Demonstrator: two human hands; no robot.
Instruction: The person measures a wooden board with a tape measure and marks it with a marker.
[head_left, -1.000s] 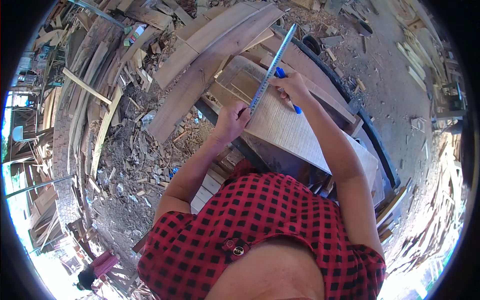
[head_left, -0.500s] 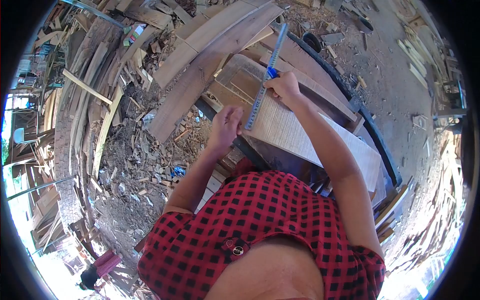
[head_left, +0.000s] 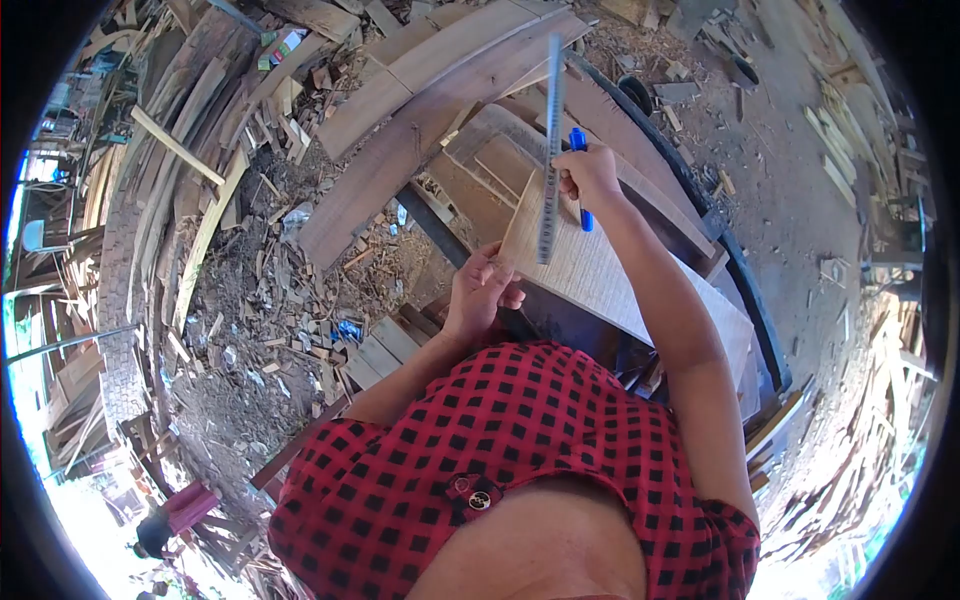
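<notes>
A light wooden board (head_left: 620,260) lies across a work stand in front of me. My right hand (head_left: 588,178) is closed round a blue marker (head_left: 577,140) and a metal ruler (head_left: 550,150), both roughly upright in the view. The ruler's lower end is over the board near its left end. My left hand (head_left: 485,290) is at the board's near left corner with its fingers curled; whether it grips the edge is hard to tell.
Long curved planks (head_left: 400,130) lie beyond the board to the left. Scrap wood and chips (head_left: 290,330) cover the ground at left. A dark bar (head_left: 745,275) runs along the stand's right side. Another person (head_left: 180,515) is at the far lower left.
The ruler has lifted and turned more upright with my right hand, and the marker now shows lengthwise. My left hand has moved right and down, to the board's corner.
</notes>
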